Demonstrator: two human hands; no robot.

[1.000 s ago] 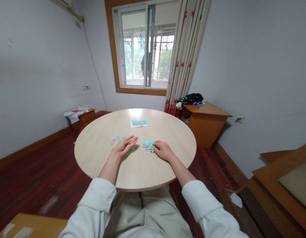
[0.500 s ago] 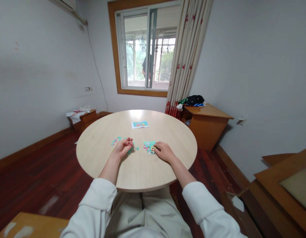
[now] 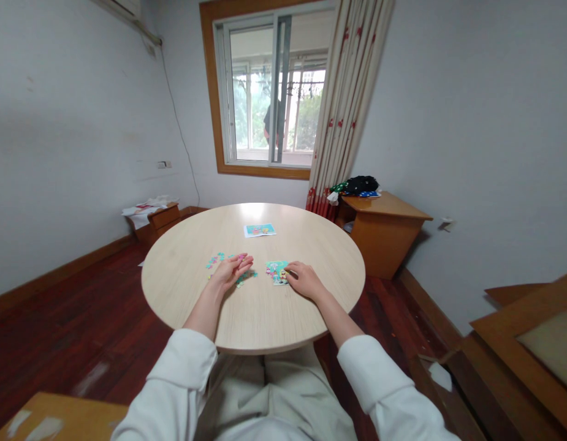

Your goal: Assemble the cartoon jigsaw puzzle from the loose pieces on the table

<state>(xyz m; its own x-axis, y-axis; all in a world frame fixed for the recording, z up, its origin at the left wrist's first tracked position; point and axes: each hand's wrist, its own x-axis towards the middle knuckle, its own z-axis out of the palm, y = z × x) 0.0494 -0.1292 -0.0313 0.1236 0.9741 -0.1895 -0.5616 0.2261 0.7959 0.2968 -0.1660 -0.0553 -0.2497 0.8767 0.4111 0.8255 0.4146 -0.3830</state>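
My left hand (image 3: 228, 272) is turned palm up over loose jigsaw pieces (image 3: 214, 261). A small pink jigsaw piece (image 3: 241, 258) is held at its fingers. Part of the loose pile lies hidden beneath this hand. To the right is a partly joined jigsaw puzzle (image 3: 276, 272) with a turquoise, yellow and pink cartoon picture. My right hand (image 3: 306, 280) rests on the puzzle's right edge, fingers bent and close together, covering that side. Farther back lies a picture sheet (image 3: 260, 230) in similar colours.
The round pale wooden table (image 3: 265, 331) stands close before my lap. Behind it on the right is a wooden desk (image 3: 387, 208) with dark cloth (image 3: 362, 185) on top. A low wooden cabinet (image 3: 164, 215) with papers is at the back left. A person (image 3: 274, 122) shows through the window.
My left hand has turned and its fingers have straightened toward the right, bringing the pink piece into view. My right hand and the joined puzzle stay where they were.
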